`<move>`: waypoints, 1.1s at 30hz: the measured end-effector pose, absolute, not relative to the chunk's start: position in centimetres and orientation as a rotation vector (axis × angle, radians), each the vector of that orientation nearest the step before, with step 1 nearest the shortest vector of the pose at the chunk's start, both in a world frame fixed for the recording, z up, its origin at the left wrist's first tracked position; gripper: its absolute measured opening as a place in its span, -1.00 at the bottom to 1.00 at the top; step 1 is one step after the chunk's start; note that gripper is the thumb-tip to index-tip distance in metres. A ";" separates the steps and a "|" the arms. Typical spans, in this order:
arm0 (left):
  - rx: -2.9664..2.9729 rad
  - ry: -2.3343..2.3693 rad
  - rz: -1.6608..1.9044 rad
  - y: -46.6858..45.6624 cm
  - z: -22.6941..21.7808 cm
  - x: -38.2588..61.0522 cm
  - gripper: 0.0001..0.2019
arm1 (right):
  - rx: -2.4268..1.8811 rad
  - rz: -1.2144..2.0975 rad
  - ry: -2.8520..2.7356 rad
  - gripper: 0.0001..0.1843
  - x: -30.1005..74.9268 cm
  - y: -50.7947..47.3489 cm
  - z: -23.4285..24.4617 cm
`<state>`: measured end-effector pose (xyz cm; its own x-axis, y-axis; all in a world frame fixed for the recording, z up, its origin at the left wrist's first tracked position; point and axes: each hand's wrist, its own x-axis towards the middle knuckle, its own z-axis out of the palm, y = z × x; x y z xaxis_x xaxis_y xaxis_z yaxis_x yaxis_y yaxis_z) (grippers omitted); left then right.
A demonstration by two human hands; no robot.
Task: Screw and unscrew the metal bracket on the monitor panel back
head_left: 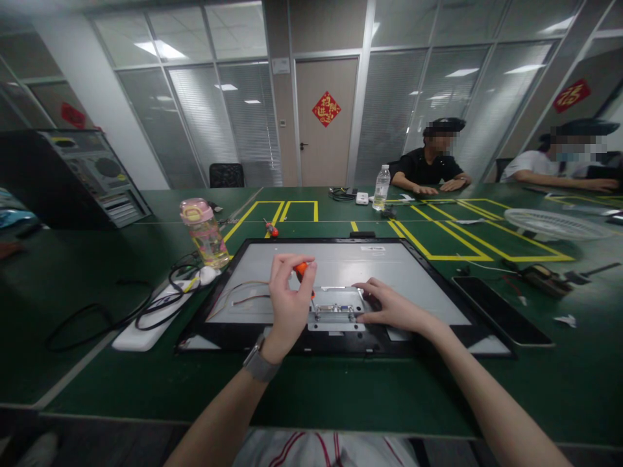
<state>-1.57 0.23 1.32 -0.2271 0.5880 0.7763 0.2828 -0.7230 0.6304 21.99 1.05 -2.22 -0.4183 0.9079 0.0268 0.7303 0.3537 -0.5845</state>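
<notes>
My left hand (290, 305) is closed around the orange handle of a screwdriver (302, 267). The screwdriver's shaft points down at the left part of a silver metal bracket (335, 318), which has video ports along it. At the bracket's right edge, my right hand (389, 306) grips with thumb and fingers; some fingertips are hidden behind it. Under both hands lies a monitor panel (418, 285), its grey back up and its frame black. Thin wires (250, 297) run across the panel, left of the bracket.
A power strip (150, 318) with black cables and a pink-lided bottle (204, 233) stand left. Beyond the panel lies a small red-handled tool (271, 229). A dark flat panel (501, 311) lies right. Farther off are a water bottle (382, 188), a computer case (73, 178) and two seated people.
</notes>
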 end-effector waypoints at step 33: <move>1.743 1.117 2.093 0.4 1.3 -1.5 -0.94 | -1.435 0.715 -2.278 -0.33 22.1 1.2 -2.4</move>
